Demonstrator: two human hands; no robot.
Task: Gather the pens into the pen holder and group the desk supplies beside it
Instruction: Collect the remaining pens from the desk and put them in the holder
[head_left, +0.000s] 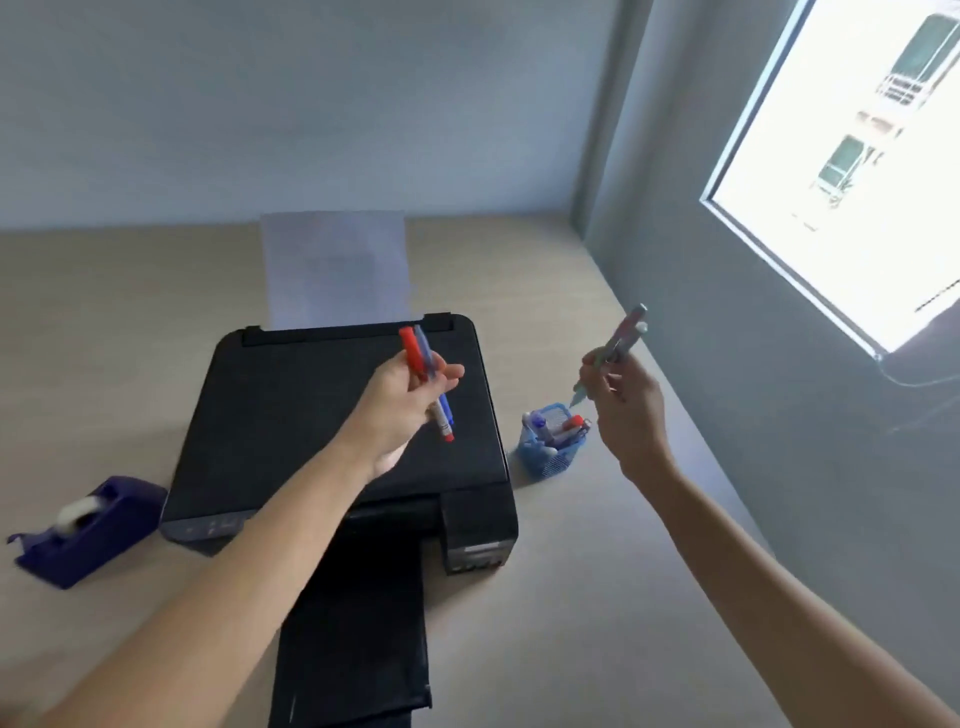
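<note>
A blue mesh pen holder (551, 452) stands on the desk right of the printer, with several pens inside. My left hand (402, 397) hovers over the printer lid and grips a red pen and a blue pen (423, 358) together, their tips pointing down. My right hand (626, 397) is raised just above and right of the holder, gripping two pale pens (623, 338) that slant up to the right. A dark blue tape dispenser (85, 527) with a white roll sits on the desk at the far left.
A black printer (291, 415) fills the desk's middle, with white paper (335, 270) upright in its rear feed and its black output tray (353, 634) extended toward me. A grey wall and bright window (852, 156) close off the right side.
</note>
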